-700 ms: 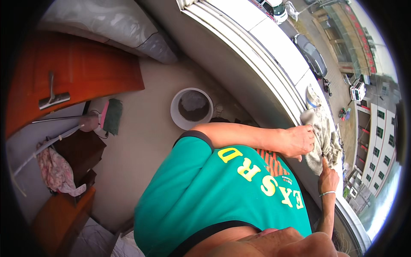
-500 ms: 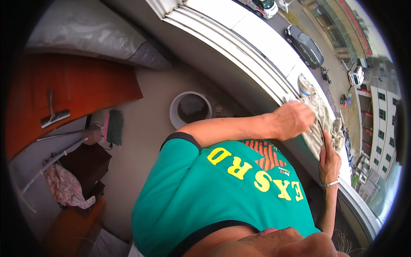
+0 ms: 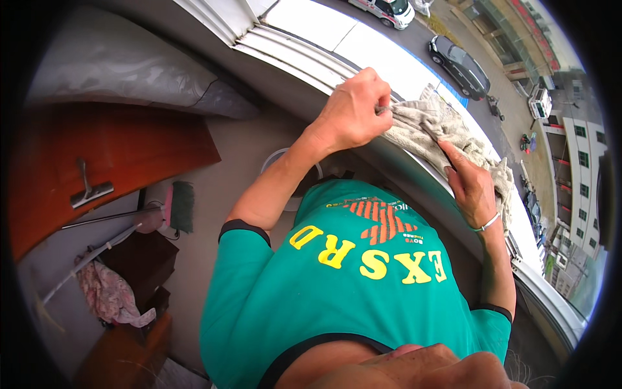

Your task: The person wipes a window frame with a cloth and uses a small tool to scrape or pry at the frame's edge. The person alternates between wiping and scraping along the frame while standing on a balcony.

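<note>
A crumpled beige-grey rag (image 3: 463,133) lies bunched along the white window track and sill (image 3: 301,58). My left hand (image 3: 355,111) is closed on the rag's near-left end, pulling it out along the track. My right hand (image 3: 472,191), with a bracelet at the wrist, grips a thin dark stick-like tool (image 3: 430,133). The tool's far end presses on the rag; its exact kind cannot be made out. Part of the rag runs on beyond my right hand.
Beyond the sill is a drop to a street with a black car (image 3: 459,65). A white bucket (image 3: 275,157) stands on the floor, partly behind my left arm. To the left are a reddish-brown wooden panel (image 3: 110,152), a squeegee (image 3: 91,191), a green-bristled broom (image 3: 183,206) and a patterned cloth (image 3: 110,292).
My left hand has moved up and left along the track, drawing the rag's end with it. My right hand, with the tool, has shifted up and left.
</note>
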The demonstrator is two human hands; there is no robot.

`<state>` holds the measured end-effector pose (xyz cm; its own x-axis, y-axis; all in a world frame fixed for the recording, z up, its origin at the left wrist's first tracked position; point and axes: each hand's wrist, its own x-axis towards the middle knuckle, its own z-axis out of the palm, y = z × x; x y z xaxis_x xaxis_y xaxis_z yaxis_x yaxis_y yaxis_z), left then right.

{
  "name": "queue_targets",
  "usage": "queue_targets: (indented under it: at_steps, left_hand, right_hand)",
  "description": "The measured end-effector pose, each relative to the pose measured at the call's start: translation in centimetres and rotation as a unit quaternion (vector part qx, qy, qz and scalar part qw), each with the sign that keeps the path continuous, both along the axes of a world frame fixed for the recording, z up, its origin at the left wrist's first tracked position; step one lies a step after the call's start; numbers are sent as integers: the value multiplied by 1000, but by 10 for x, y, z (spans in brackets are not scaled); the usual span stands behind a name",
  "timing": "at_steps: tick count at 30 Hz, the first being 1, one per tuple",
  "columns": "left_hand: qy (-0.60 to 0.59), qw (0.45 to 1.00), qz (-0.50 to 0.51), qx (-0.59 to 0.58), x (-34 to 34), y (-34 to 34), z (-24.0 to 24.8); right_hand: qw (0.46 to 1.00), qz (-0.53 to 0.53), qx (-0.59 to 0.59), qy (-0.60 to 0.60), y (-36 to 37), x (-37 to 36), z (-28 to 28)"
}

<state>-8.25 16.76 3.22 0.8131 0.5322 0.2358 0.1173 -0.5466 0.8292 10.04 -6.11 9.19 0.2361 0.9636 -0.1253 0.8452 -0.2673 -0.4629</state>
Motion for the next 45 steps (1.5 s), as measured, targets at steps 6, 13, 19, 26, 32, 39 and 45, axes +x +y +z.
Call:
queue_targets:
  at_steps: [6,13,19,26,32,39,45]
  left_hand:
    - [-27,983,181,30,-16,26,-2]
    - [-14,919,346,191,-7,28,-20]
    - [-80,896,370,232,2,31,-32]
    - [-38,917,306,252,-15,41,-35]
    - [-15,948,228,221,-16,23,-31]
    - [3,933,271,237,-7,22,-32]
    - [2,921,274,278,-30,59,-29]
  right_hand:
    - [993,-13,-10,118,38,-18,4]
    - [998,55,7,-36,71,-28,-4]
    - [980,100,-34,-169,136,-68,-25]
    - [972,133,-34,-193,151,-63,-31]
    - [948,103,-184,-238,45,-33,-1]
    - [983,105,-60,-139,120,-56,-25]
    - [971,147,131,-135,200,-88,-49]
